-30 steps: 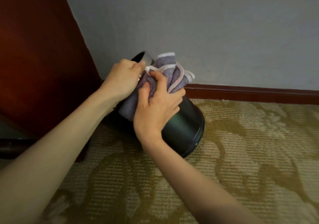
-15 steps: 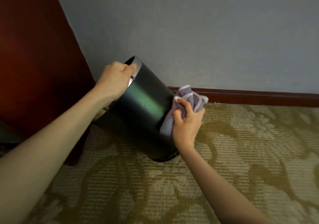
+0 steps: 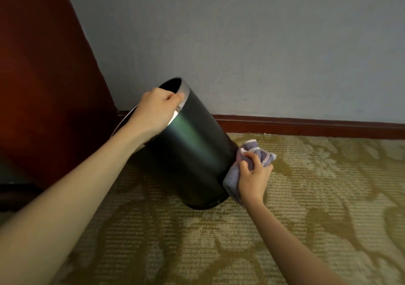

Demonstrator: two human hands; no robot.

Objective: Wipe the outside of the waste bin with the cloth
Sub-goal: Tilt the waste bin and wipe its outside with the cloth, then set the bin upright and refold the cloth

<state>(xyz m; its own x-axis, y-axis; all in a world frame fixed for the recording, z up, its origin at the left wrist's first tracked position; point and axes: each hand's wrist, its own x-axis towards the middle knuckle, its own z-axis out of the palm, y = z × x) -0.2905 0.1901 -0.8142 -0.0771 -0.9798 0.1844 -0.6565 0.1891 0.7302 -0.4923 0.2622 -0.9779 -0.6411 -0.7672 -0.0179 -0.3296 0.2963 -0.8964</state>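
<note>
Carpet [image 3: 306, 208], grey wall [image 3: 241, 43]; left hand [image 3: 155, 111] tight on bin [image 3: 192, 153], right hand [image 3: 254, 179] tight around cloth [image 3: 232, 178]

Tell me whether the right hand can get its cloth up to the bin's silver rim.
Probably yes: the right hand holds the grey cloth low on the tilted dark cylindrical bin, its side above bare; the left hand grips only part of the silver rim.

left forearm [image 3: 76, 186], right forearm [image 3: 285, 241], both bare, seemingly unsleeved
</note>
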